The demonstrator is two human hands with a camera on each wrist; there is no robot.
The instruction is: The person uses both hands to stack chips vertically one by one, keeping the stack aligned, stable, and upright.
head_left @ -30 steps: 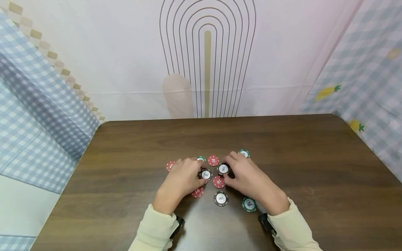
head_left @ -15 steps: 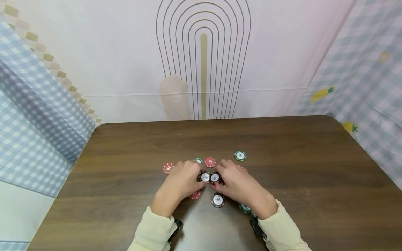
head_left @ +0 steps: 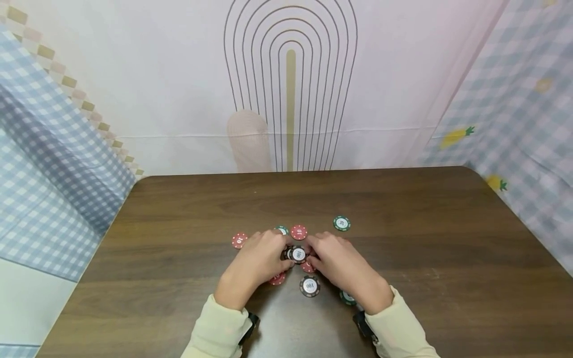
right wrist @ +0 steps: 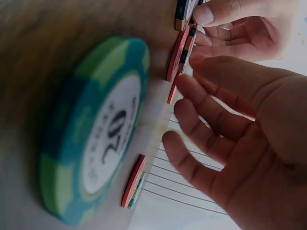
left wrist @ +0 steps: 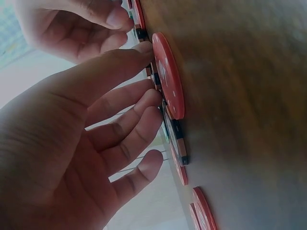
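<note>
My left hand (head_left: 258, 262) holds a black poker chip between thumb and index finger, near the middle of the scattered chips. A second black poker chip (head_left: 298, 255), white in the centre, overlaps it on the right. My right hand (head_left: 345, 266) is just right of these two, its thumb and fingers apart around nothing. Under its thumb side lies a red poker chip (head_left: 308, 267). In the left wrist view, another red poker chip (left wrist: 169, 79) sits beside my left thumb. A green poker chip marked 20 (right wrist: 108, 129) looms close in the right wrist view.
Another black poker chip (head_left: 310, 286) lies nearer me. Beyond the hands are a red poker chip (head_left: 299, 232) and a green poker chip (head_left: 341, 223); one more red poker chip (head_left: 239, 240) is at left. The brown wooden table (head_left: 416, 214) meets a white cloth backdrop (head_left: 179, 99).
My right hand has brought its black poker chip leftward onto the one at my left hand, then loosened its fingers from it. My left hand has stayed nearly in place.
</note>
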